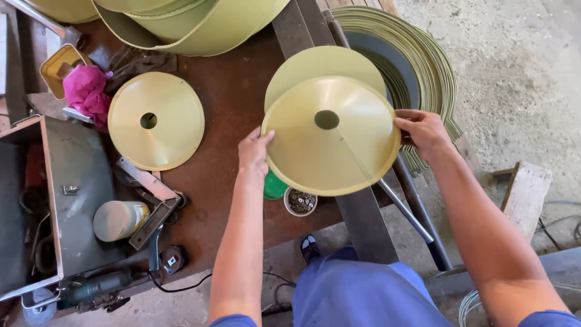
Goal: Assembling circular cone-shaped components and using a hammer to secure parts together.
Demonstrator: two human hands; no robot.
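Note:
I hold a pale yellow metal cone with a centre hole [331, 142] above the rusty brown worktable [233, 97]. My left hand [254, 151] grips its left rim and my right hand [423, 130] grips its right rim. A second yellow cone [324, 63] lies right behind it, partly hidden. Another cone of the same kind [156, 120] rests flat on the table to the left, apart from my hands.
A stack of green-edged metal discs [423, 60] sits at the right. Large yellow shades [193, 21] fill the top. A pink rag [86, 89], a grey open box [75, 181], a tin can [120, 219], a small cup of screws [300, 201] and a power tool [97, 286] lie left and front.

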